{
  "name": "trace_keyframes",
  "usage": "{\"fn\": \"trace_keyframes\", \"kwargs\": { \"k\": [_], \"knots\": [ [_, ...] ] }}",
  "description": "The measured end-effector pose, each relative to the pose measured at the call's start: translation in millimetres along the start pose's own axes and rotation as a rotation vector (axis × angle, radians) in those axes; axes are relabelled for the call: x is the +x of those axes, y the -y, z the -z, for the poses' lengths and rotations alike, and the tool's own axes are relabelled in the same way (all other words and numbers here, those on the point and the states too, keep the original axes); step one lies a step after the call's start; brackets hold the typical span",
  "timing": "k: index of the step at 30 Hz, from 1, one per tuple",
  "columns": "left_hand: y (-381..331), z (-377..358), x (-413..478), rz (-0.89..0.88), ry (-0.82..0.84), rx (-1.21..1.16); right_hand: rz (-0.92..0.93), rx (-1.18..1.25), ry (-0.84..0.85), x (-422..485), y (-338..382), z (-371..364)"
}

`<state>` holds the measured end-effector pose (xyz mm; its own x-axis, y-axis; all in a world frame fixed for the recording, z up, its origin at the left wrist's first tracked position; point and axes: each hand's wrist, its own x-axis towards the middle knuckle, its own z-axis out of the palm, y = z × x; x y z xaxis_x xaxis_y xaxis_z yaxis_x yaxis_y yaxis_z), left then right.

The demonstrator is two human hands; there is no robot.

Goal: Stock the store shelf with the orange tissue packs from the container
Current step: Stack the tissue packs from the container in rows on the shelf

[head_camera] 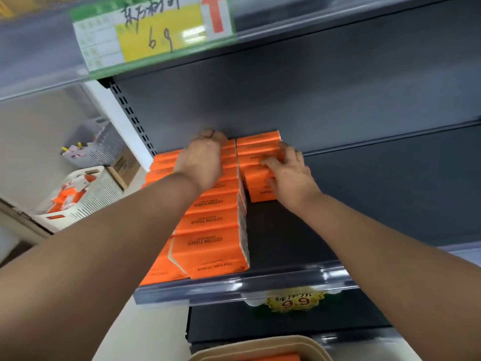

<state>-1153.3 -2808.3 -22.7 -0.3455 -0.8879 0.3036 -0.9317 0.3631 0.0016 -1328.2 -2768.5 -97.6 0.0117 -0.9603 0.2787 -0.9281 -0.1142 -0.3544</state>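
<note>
My two hands are apart, each on its own row of orange tissue packs point(213, 220) on the shelf point(286, 230). My left hand point(205, 160) reaches to the far end of the long row, its fingers bent down behind the last pack. I cannot tell if they grip it or only push. My right hand point(291, 175) lies with spread fingers on top of the short row point(257, 149) just beside, the thumb touching the nearest pack's face. More packs wait in the container point(250, 347) below me.

The risk I see: the packs look soft and stand on edge, so an uneven push may tilt one sideways onto the bare part of the shelf. Also, the long row reaches the front lip point(234, 285) — pressure from behind could slide its first pack over.
</note>
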Motion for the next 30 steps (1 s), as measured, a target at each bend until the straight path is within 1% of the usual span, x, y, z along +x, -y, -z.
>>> {"fn": "trace_keyframes", "kwargs": {
  "k": [2, 4, 7, 11, 16, 20, 25, 27, 30],
  "knots": [
    [4, -3, 0, -0.009, 0.000, -0.011, -0.017, 0.029, 0.022, 2, 3, -9],
    [6, -5, 1, -0.021, -0.001, -0.014, -0.022, -0.012, 0.043, 3, 4, -14],
    [7, -9, 2, -0.049, -0.015, -0.026, -0.015, -0.051, 0.020, 4, 5, -16],
    [7, -11, 0, -0.042, -0.007, -0.031, -0.018, -0.060, 0.019, 5, 6, -19],
    [4, -6, -10, -0.050, 0.019, -0.016, 0.019, -0.183, 0.017, 0, 7, -9],
    [0, 12, -25, -0.069, 0.030, 0.006, 0.042, -0.203, 0.007, -11, 15, 8],
    [-7, 40, -62, -0.089, 0.044, 0.033, 0.035, -0.230, 0.019, -49, 27, 37],
    [-12, 46, -86, -0.097, 0.041, -0.007, 0.036, -0.234, 0.034, -75, 32, 44],
    [-20, 45, -134, -0.133, 0.012, -0.136, 0.064, -0.204, 0.044, -125, 37, 42]
  ]
}}
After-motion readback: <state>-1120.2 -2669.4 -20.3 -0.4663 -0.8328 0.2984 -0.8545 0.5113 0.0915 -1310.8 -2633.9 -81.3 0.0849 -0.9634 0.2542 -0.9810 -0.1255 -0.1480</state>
